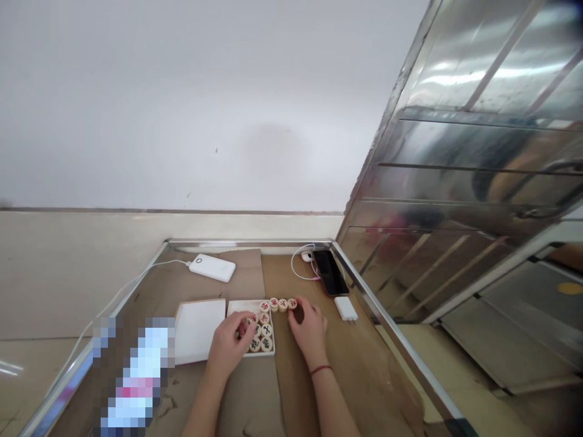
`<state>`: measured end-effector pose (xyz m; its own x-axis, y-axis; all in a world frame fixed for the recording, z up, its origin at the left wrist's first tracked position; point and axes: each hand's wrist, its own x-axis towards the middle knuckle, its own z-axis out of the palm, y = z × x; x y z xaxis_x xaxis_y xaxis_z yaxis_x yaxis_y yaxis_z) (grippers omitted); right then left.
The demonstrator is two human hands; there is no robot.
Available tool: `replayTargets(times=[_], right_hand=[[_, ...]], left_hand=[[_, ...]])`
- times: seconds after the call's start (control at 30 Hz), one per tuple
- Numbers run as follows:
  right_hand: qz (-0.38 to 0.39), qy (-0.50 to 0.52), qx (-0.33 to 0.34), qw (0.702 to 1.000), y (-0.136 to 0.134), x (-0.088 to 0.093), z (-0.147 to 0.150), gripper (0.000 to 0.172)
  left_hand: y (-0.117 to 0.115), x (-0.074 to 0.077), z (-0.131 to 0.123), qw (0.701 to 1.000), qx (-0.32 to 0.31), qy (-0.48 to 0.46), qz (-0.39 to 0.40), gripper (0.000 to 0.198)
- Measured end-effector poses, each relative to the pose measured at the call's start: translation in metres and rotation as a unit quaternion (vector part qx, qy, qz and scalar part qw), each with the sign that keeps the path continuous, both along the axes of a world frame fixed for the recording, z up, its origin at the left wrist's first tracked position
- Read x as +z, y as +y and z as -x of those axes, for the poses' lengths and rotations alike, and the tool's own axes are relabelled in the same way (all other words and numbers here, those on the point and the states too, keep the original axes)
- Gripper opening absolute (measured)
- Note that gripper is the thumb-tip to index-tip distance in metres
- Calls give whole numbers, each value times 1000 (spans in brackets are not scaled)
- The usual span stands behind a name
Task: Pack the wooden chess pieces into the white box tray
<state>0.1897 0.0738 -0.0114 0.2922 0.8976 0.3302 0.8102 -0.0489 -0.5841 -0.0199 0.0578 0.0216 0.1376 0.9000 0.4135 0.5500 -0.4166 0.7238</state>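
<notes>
Round Chinese chess pieces (266, 330) with red or black characters lie in a shallow white box (238, 306). My left hand (231, 337) reaches over the box's left side, fingers curled around a red-marked piece (254, 317); its palm hides part of the box. A short row of red-marked pieces (283, 304) extends rightward from the box's upper right corner. My right hand (310, 328) pinches the end piece (292, 303) of that row between thumb and fingers. To the left of the box lies its white lid (200, 328), inner side up.
A white power bank (212, 267) with a cable lies at the back left. Back right are a black phone (331, 273), a white earphone case (306, 257) and a white charger (345, 308). Cardboard (364, 376) covers the metal-edged table. A pixelated patch hides the left front.
</notes>
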Motion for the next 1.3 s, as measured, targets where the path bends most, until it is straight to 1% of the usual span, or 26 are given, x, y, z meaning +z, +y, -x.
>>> replayTargets(times=[0.2,0.43,0.63,0.77,0.93,1.3], right_hand=[[2,-2,7,1000,-1,2,0,22],[17,15,2,1000,-1,2,-1,24],[21,29,-1,999,0,1,-1,22],[41,11,-5,999,0,3,0,27],[45,-16,-6,999,0,5,2,33],[35,-15,-7,999,0,6,3,31]], left_hand=[[0,3,-1,1000,-3,3,-3,29],[0,3,-1,1000,-1,1,-14,26],[-1,1,0,1000,-4,3,-9,27],[1,-1,0,1000,-7,8,0,27],[2,-2,-1,1000,-1,9,7,27],[2,-3,-1,1000,-6,11,6,26]])
